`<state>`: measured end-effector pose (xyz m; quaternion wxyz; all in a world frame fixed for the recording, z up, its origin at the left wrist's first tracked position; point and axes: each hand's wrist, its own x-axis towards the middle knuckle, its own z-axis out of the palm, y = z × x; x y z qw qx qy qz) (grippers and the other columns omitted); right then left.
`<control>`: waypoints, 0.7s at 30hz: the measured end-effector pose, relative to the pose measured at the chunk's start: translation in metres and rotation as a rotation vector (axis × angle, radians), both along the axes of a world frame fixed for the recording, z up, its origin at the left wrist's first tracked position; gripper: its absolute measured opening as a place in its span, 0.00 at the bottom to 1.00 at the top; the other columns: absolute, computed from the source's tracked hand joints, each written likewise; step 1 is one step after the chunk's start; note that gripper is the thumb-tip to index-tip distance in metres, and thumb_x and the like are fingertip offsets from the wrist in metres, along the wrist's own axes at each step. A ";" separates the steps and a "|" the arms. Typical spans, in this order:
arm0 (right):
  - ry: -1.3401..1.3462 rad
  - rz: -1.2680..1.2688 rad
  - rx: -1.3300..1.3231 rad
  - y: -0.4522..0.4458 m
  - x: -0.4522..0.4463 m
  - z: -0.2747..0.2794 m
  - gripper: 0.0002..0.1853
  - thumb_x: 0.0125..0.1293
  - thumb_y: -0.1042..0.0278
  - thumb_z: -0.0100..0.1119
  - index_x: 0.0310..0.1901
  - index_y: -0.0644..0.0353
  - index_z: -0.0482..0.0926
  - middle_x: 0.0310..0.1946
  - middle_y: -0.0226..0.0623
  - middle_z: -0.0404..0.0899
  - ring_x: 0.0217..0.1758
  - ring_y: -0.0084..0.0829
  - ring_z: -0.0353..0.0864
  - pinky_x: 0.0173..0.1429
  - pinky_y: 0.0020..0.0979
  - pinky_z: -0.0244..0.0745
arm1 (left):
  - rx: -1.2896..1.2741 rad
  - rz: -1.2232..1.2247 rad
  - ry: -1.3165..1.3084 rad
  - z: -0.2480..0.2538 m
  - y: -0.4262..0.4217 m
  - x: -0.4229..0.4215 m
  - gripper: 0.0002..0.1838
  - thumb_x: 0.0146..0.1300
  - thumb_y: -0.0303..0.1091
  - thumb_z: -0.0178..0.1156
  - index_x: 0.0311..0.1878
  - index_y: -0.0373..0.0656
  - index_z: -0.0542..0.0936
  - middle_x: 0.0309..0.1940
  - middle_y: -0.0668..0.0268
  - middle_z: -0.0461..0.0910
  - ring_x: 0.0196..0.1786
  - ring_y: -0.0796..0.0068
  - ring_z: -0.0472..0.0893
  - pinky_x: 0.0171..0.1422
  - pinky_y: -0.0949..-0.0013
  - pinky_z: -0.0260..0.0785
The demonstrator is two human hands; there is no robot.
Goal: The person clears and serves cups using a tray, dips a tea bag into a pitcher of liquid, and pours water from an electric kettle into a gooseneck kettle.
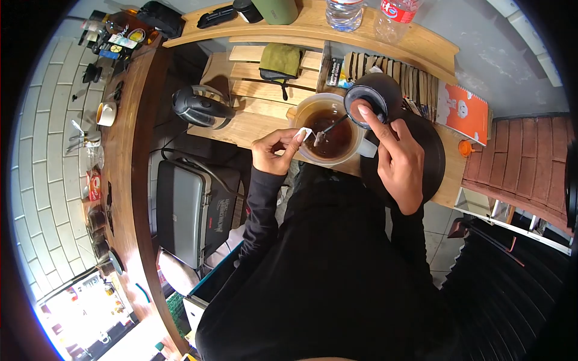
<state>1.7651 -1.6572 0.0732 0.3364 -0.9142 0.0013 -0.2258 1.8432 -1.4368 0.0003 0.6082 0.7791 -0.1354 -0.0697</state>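
Observation:
My left hand [277, 150] pinches a small white paper tag [306, 133] at the near left rim of a clear pitcher [361, 149]. Dark brown liquid [337, 135] fills part of the pitcher, and a pale bag [320, 143], like a tea bag, shows in it. Over the far right rim, my right hand [400, 156] grips a black round-ended cylindrical object [385, 90], with the index finger laid across its end face. A thin dark rod or stream [335, 124] runs from that object toward the liquid; I cannot tell which.
A black kettle [201, 107] stands left on the slatted wooden surface, near a green pouch [281, 60]. Books [421, 90] and an orange notebook [463, 111] are at the right. Bottles [344, 15] line the shelf above. A black round disc [430, 144] lies beneath my right hand.

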 end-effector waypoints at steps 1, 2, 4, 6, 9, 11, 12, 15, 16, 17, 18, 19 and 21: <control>-0.001 -0.002 -0.002 0.000 0.000 -0.001 0.36 0.50 0.90 0.51 0.58 0.37 0.74 0.27 0.41 0.68 0.27 0.40 0.73 0.32 0.39 0.69 | -0.002 -0.002 -0.001 0.000 0.000 -0.001 0.07 0.59 0.24 0.62 0.38 0.30 0.80 0.26 0.61 0.82 0.30 0.78 0.80 0.37 0.76 0.73; 0.012 -0.007 -0.016 -0.001 -0.001 -0.002 0.37 0.49 0.90 0.51 0.58 0.37 0.74 0.27 0.41 0.67 0.27 0.40 0.73 0.32 0.39 0.69 | -0.040 -0.006 -0.004 0.000 0.000 -0.003 0.07 0.59 0.24 0.62 0.38 0.30 0.80 0.26 0.61 0.82 0.30 0.78 0.80 0.37 0.76 0.73; 0.030 -0.012 -0.029 -0.001 -0.003 -0.002 0.37 0.49 0.91 0.51 0.58 0.37 0.74 0.27 0.41 0.67 0.27 0.40 0.73 0.32 0.39 0.69 | -0.078 -0.010 -0.002 0.005 0.000 -0.008 0.07 0.59 0.24 0.62 0.39 0.30 0.80 0.26 0.61 0.82 0.30 0.78 0.80 0.38 0.76 0.73; -0.004 -0.012 -0.024 -0.001 -0.004 0.000 0.37 0.49 0.90 0.51 0.58 0.37 0.74 0.26 0.41 0.65 0.26 0.40 0.72 0.31 0.39 0.69 | -0.061 -0.014 -0.040 0.016 -0.002 -0.011 0.08 0.59 0.25 0.62 0.39 0.29 0.80 0.27 0.61 0.82 0.30 0.79 0.80 0.38 0.76 0.73; -0.011 -0.023 -0.050 -0.001 -0.004 -0.002 0.37 0.49 0.90 0.51 0.58 0.36 0.74 0.25 0.40 0.63 0.25 0.39 0.71 0.31 0.39 0.68 | -0.064 -0.006 -0.015 0.005 -0.001 -0.007 0.07 0.58 0.24 0.63 0.38 0.29 0.80 0.27 0.60 0.82 0.30 0.79 0.80 0.38 0.76 0.73; -0.010 -0.021 -0.040 -0.001 -0.004 -0.003 0.37 0.49 0.90 0.51 0.58 0.36 0.74 0.25 0.39 0.63 0.25 0.38 0.71 0.31 0.38 0.68 | -0.058 -0.003 -0.007 0.001 -0.001 -0.008 0.07 0.58 0.24 0.63 0.38 0.29 0.80 0.27 0.60 0.82 0.30 0.79 0.80 0.38 0.76 0.72; -0.007 -0.020 -0.029 -0.002 -0.004 -0.003 0.37 0.49 0.90 0.51 0.58 0.36 0.75 0.25 0.39 0.62 0.24 0.38 0.70 0.30 0.38 0.68 | -0.050 -0.002 0.003 0.002 -0.002 -0.009 0.07 0.58 0.24 0.63 0.38 0.29 0.80 0.27 0.61 0.82 0.30 0.79 0.80 0.38 0.76 0.72; 0.027 -0.039 -0.065 -0.004 -0.009 -0.003 0.37 0.49 0.90 0.51 0.58 0.36 0.74 0.24 0.39 0.61 0.23 0.37 0.69 0.30 0.38 0.67 | -0.051 0.006 -0.042 0.017 -0.003 -0.015 0.07 0.58 0.24 0.63 0.37 0.29 0.80 0.27 0.61 0.82 0.30 0.79 0.80 0.38 0.76 0.72; 0.026 -0.036 -0.065 -0.004 -0.008 -0.003 0.37 0.49 0.90 0.51 0.58 0.36 0.74 0.24 0.39 0.61 0.23 0.37 0.69 0.30 0.38 0.67 | -0.050 0.009 -0.042 0.017 -0.003 -0.015 0.07 0.58 0.24 0.63 0.37 0.29 0.80 0.27 0.61 0.82 0.30 0.79 0.80 0.38 0.76 0.72; -0.003 -0.031 -0.059 -0.004 -0.008 -0.004 0.37 0.49 0.90 0.51 0.58 0.36 0.74 0.23 0.39 0.60 0.23 0.37 0.68 0.29 0.38 0.67 | -0.068 0.011 -0.039 0.018 -0.004 -0.015 0.07 0.58 0.24 0.63 0.37 0.29 0.80 0.27 0.61 0.82 0.30 0.79 0.80 0.38 0.76 0.72; -0.032 -0.026 -0.055 -0.004 -0.007 -0.005 0.37 0.49 0.90 0.51 0.58 0.35 0.74 0.23 0.39 0.59 0.23 0.37 0.67 0.29 0.38 0.67 | -0.086 0.013 -0.035 0.018 -0.005 -0.015 0.07 0.58 0.24 0.63 0.37 0.29 0.80 0.27 0.61 0.82 0.30 0.79 0.80 0.38 0.76 0.72; -0.032 -0.026 -0.056 -0.004 -0.008 -0.006 0.37 0.49 0.90 0.51 0.58 0.35 0.74 0.23 0.39 0.59 0.23 0.37 0.67 0.29 0.38 0.67 | -0.087 0.013 -0.035 0.014 -0.005 -0.014 0.07 0.58 0.24 0.63 0.37 0.29 0.80 0.27 0.61 0.82 0.30 0.79 0.80 0.38 0.76 0.72; 0.014 -0.028 -0.065 -0.005 -0.008 -0.009 0.37 0.49 0.90 0.51 0.58 0.35 0.75 0.23 0.39 0.59 0.22 0.38 0.67 0.28 0.38 0.66 | -0.066 0.015 -0.015 0.004 -0.007 -0.011 0.07 0.58 0.24 0.63 0.37 0.29 0.80 0.27 0.60 0.82 0.30 0.79 0.80 0.38 0.76 0.72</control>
